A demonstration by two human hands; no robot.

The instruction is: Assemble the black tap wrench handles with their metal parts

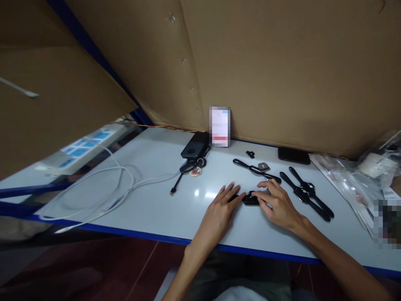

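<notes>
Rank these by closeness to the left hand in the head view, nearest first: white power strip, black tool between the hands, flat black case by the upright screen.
From the left hand:
1. Black tool, right beside it, on its right.
2. Flat black case, farther back and somewhat left.
3. White power strip, far off to the left.

You're working in what is looking like workshop or small assembly station: blue metal frame (pixel 73 25) is bracing pale worktop (pixel 169 213), brown screwed panels (pixel 282 62) are enclosing it, multi-socket power strip (pixel 86 147) is lying at left, several matching black two-handled tools (pixel 319 211) are lying about, clear plastic bags (pixel 341 179) are crowding right end, red tiled floor (pixel 140 267) is showing below.
</notes>
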